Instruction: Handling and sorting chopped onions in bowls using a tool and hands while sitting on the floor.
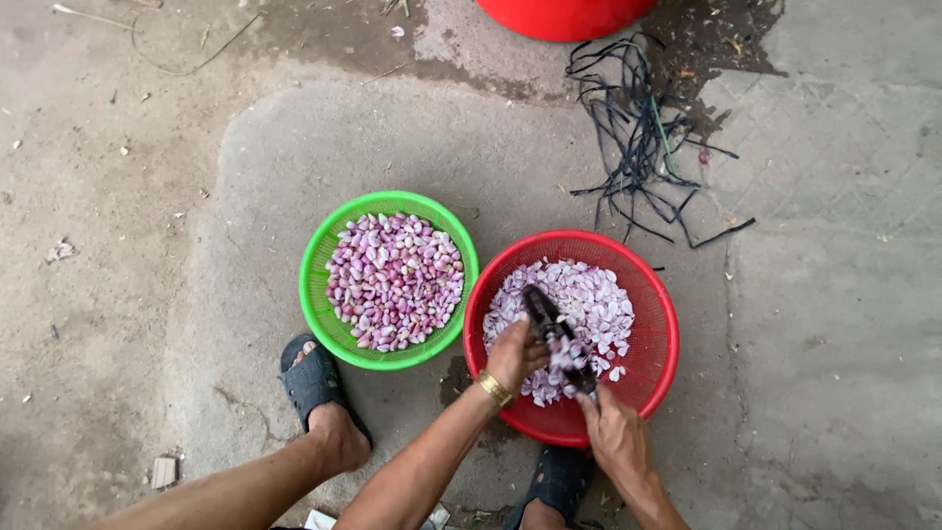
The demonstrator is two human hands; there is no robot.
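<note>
Both hands — left hand [515, 355], right hand [610, 432] — grip a dark slicer [557, 339] over the red basket [659, 334].

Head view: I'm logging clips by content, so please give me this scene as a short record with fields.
setting: bare concrete ground, seen from above
left hand: on a dark slicer tool over the red basket
right hand: at the tool's near end
red basket: holds pale sliced shallot pieces
green basket: holds whole peeled shallots
feet: in dark sandals
other: black strips, red tub at top edge
</note>
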